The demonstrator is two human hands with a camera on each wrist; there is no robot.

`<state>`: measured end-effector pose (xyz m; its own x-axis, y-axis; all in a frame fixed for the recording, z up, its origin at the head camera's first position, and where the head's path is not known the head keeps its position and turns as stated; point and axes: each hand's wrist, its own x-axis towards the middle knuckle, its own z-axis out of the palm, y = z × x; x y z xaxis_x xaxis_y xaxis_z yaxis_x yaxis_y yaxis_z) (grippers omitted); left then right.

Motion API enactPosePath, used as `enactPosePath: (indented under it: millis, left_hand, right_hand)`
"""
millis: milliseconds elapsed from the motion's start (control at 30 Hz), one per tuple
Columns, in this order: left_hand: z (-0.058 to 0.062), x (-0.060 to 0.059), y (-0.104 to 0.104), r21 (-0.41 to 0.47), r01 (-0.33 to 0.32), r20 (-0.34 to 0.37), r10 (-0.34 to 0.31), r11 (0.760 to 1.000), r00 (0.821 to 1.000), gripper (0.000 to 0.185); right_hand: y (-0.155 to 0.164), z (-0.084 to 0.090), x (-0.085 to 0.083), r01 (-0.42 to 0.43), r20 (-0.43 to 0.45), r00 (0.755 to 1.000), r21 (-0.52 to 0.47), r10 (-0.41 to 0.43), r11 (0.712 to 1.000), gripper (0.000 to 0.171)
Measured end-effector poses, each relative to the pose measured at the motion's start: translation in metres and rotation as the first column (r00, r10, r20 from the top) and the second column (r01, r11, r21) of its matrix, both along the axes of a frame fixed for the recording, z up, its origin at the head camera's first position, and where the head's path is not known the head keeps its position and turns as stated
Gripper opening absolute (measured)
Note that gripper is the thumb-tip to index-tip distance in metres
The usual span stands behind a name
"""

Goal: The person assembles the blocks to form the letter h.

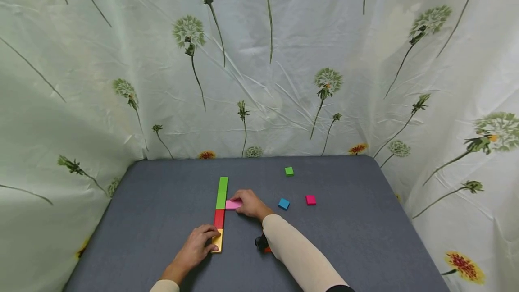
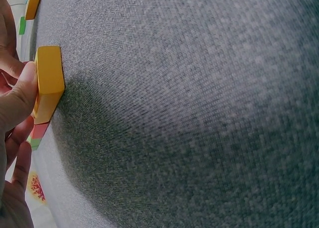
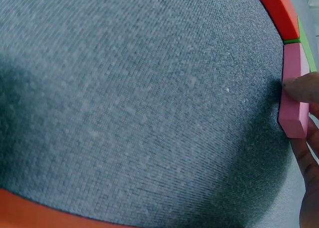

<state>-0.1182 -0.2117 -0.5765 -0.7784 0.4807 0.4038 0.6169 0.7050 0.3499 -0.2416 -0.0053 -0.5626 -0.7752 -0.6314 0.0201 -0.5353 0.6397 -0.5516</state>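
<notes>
A column of flat blocks lies on the dark grey table: an upper green block point(image 1: 223, 184), a lower green block point(image 1: 220, 200), a red block point(image 1: 219, 218) and a yellow block point(image 1: 217, 244) at the near end. My left hand point(image 1: 195, 246) grips the yellow block, its thumb point(image 2: 27, 81) against one side. To the right of the column, my right hand point(image 1: 250, 204) pinches a pink block point(image 3: 294, 106) between thumb and fingers. That pink block stands out sideways from the column, its end right at the lower green block near the red one.
Farther right lie a blue block point(image 1: 284, 204), a magenta block point(image 1: 311, 200) and a small green block point(image 1: 289, 171). An orange block point(image 1: 267, 250) is partly hidden under my right forearm. A flower-printed curtain point(image 1: 259, 80) hangs behind the table point(image 1: 344, 247).
</notes>
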Motion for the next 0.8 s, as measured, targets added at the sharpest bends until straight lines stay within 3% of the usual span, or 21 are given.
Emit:
enactPosePath:
  millis: [500, 800]
  left_hand:
    - [-0.0016, -0.0002, 0.0004, -0.007, -0.003, -0.014, 0.003, 1.000, 1.000, 0.032]
    - [-0.0014, -0.0002, 0.0003, -0.020, -0.010, 0.015, 0.010, 1.000, 1.000, 0.031]
  right_hand:
    - [0.0002, -0.0006, -0.0003, 0.004, 0.019, 1.000, -0.033, -0.004, 0.999, 0.032]
    - [-0.0009, -0.0010, 0.0004, -0.001, 0.016, 1.000, -0.046, 0.002, 0.999, 0.033]
